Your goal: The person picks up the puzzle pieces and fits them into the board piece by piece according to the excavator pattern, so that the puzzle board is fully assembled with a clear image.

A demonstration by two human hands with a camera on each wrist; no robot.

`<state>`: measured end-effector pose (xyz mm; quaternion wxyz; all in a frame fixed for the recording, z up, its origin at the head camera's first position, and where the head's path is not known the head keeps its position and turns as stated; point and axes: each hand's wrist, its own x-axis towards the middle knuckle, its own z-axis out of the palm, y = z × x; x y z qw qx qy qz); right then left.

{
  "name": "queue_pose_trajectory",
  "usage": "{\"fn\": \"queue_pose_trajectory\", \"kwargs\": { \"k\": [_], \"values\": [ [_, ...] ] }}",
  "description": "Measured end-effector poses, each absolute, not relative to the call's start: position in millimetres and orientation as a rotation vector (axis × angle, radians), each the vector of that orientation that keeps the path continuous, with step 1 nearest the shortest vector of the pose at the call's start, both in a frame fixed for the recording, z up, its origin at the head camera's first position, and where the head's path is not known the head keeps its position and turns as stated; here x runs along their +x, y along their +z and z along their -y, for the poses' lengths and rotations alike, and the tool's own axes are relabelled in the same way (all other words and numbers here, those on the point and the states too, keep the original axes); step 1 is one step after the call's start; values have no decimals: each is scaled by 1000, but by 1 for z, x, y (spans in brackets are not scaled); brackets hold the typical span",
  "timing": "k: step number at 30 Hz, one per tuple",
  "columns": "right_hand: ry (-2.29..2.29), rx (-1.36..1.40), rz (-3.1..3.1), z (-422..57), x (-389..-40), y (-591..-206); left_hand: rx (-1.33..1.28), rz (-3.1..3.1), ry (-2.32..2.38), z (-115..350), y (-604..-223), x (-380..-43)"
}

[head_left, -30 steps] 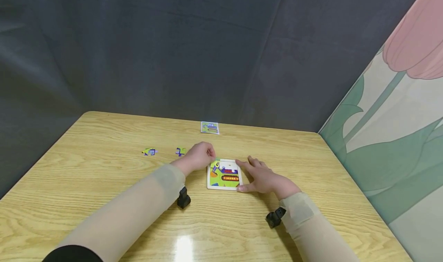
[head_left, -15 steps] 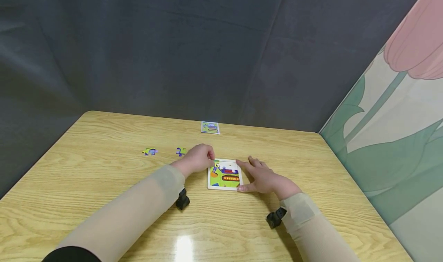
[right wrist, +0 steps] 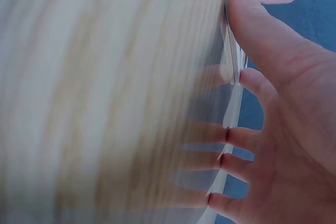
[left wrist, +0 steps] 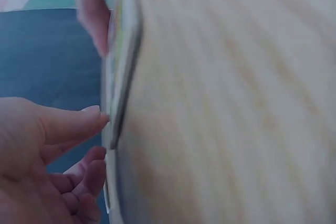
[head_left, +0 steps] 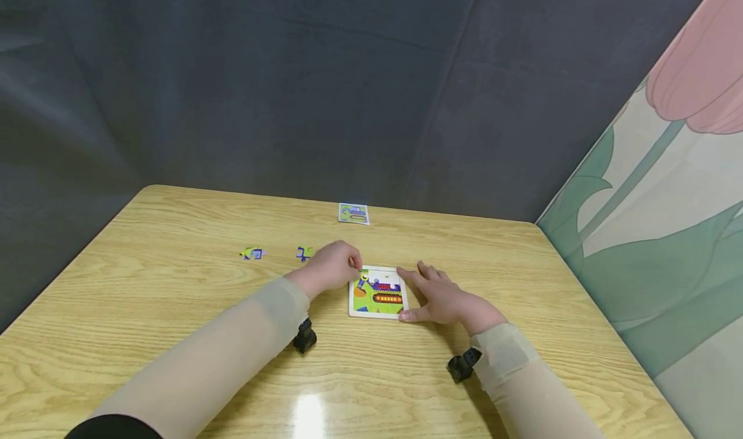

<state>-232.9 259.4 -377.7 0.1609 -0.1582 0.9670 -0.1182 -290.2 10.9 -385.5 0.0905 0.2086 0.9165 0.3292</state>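
A small square jigsaw puzzle tray (head_left: 378, 315) with a white border lies on the wooden table, its picture showing a digger on green. Part of its upper area is bare white. At the tray's far left corner my left hand (head_left: 332, 266) pinches the edge of a green puzzle piece (head_left: 364, 274), thumb and index finger meeting there; the fingertips partly hide it. The left wrist view shows that thumb (left wrist: 79, 121) touching the tray's surface. My right hand (head_left: 440, 295) rests spread along the tray's right side, thumb on the near corner and index finger at the far one.
Two loose puzzle pieces lie left of the tray: one piece (head_left: 253, 253) farther out, another piece (head_left: 304, 253) beside the left wrist. A picture card (head_left: 353, 213) lies by the table's back edge. A dark curtain (head_left: 290, 91) hangs behind, and a flower-printed panel (head_left: 667, 233) stands right.
Almost nothing differs. My left hand stays at the tray's far left corner with slight finger movement, while my right hand stays against the tray's right side.
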Motion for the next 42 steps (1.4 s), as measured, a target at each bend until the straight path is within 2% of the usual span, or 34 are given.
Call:
{"fn": "queue_pose_trajectory", "kwargs": {
  "k": [7,25,32,42],
  "values": [
    [-337,-461,-2766,-261,-233,-379,580,-2731,1111,22,-383,-298],
    [-322,-466,-2769,-260,-232,-379,349,-2831,1037,163,-370,-310],
    [-326,-464,-2773,-260,-233,-380,276,-2793,1033,182,-379,-310],
    [-313,-448,-2774,-258,-232,-379,273,-2783,1023,182,-380,-306]
  ]
}}
